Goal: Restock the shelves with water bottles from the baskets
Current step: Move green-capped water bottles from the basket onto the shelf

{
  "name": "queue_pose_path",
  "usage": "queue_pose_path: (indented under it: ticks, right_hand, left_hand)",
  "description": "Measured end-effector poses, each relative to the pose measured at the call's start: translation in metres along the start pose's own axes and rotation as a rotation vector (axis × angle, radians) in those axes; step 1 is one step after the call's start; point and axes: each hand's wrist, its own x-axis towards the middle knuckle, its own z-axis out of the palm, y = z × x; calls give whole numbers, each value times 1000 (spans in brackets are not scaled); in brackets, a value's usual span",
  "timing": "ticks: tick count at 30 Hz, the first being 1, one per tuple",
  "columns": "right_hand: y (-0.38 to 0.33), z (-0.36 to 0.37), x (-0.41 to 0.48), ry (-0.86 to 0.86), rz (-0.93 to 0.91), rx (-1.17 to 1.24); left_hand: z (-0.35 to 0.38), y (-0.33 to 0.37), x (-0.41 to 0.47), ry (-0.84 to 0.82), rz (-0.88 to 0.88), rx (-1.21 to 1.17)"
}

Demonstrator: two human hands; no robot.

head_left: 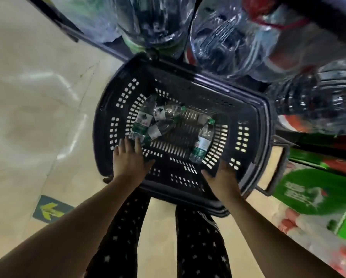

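Basket (108, 109) looked nearly emptied, about four bottles (142, 122) left inside, left hand (128, 159) spread empty right by them, right hand (222, 177) too murky to call.

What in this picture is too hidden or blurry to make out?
Head view only.
1. Shelf bottles: motion-blurred, labels unreadable.
2. Piled bottles in the basket: overlapping, count unsure.
3. Right hand: its own back hides the fingers.
4. Green boxes: cut by the right edge, print blurred.
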Motion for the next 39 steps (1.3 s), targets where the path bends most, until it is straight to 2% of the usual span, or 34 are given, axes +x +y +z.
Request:
queue_pose_path:
  ticks: [4, 7, 11, 16, 19, 21, 25, 27, 30, 35, 39]
  right_hand:
    - [-17, 38, 65, 5, 129, 154]
    - [-20, 75, 116, 11, 289, 337]
    - [-8, 133, 182, 143, 351, 479]
    - [4, 182, 231, 290, 462, 529]
    - [3, 187, 236, 359, 488, 553]
    - [4, 185, 231, 300, 485, 684]
    - [1, 159, 203, 58, 470, 1030]
    - [-2, 141, 179, -37, 402, 1079]
    - [-12, 108, 134, -128, 340, 1133]
    - [-34, 35, 43, -269, 270, 1263]
    - [-46, -29, -38, -308, 157, 1268]
  left_hand:
    - [46, -3, 60, -1, -6, -8]
    - [79, -1, 104, 0, -54, -132]
    - [113, 5, 157, 105, -97, -333]
    - [142, 2, 199, 252, -162, -507]
    - [151, -11, 212, 176, -198, -659]
    - [147, -19, 214, 110, -230, -752]
    - [125, -18, 197, -43, -261, -835]
    - [110, -17, 175, -84, -244, -836]
    - [81, -13, 129, -147, -225, -963]
    - [15, -5, 34, -127, -191, -1073]
    - [-47, 1, -42, -58, -176, -1155]
